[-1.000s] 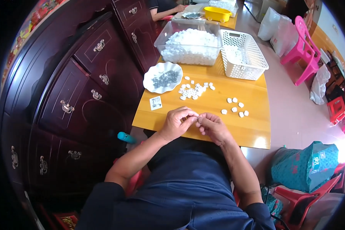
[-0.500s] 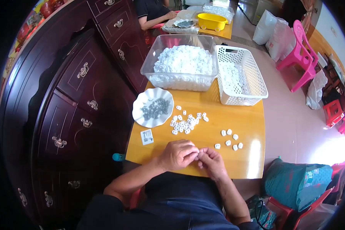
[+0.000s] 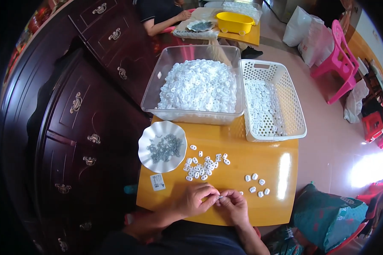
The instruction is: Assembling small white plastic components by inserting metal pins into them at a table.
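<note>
Head view: left hand [image 3: 194, 199] and right hand [image 3: 234, 205] pinch one small white piece [image 3: 220, 197] between touching fingertips (loose pieces [image 3: 204, 166] lie just beyond, slightly left).

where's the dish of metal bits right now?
Head view: the white scalloped dish of grey metal parts sits at the table's left edge, just below the clear bin, left of the loose white pieces.
</note>
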Tool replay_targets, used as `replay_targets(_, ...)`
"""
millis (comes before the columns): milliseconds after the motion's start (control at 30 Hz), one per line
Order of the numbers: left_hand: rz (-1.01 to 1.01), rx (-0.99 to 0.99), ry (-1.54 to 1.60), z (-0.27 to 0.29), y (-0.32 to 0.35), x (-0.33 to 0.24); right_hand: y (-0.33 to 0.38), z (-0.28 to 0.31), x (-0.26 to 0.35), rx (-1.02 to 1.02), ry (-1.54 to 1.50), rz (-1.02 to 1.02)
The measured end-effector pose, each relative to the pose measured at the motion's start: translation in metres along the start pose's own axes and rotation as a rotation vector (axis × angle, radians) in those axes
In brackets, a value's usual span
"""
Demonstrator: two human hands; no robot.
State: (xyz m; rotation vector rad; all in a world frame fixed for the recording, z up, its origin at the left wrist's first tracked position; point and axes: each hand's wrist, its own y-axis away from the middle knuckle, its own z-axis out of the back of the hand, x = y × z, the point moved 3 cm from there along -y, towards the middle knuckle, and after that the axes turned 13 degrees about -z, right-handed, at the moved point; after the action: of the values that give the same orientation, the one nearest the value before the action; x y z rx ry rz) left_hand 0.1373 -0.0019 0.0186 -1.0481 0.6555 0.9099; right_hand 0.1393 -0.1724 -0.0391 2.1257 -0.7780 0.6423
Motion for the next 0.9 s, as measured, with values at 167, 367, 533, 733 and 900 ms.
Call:
replay_targets(167,0.028,0.009,-0.014,-0.007,0.006,0.001,0.004,0.006,-0.006,0.015,0.023,0.026)
replay_targets(367,0.086,0.019,-0.002,-0.012,-0.001,0.0,0.01,0.013,-0.004,-0.085,0.015,0.052)
replay_targets(533,0.13,0.042,-0.032,-0.011,-0.013,0.004,0.011,0.009,0.015,-0.157,0.05,0.124)
replay_targets(733,0.147,0.067,-0.011,-0.012,-0.01,0.007,0.009,0.008,0.018,-0.138,0.084,0.153)
replay_targets(900,0.176,0.058,0.023,-0.016,-0.008,0.004,0.012,0.011,0.014,-0.122,0.123,0.159)
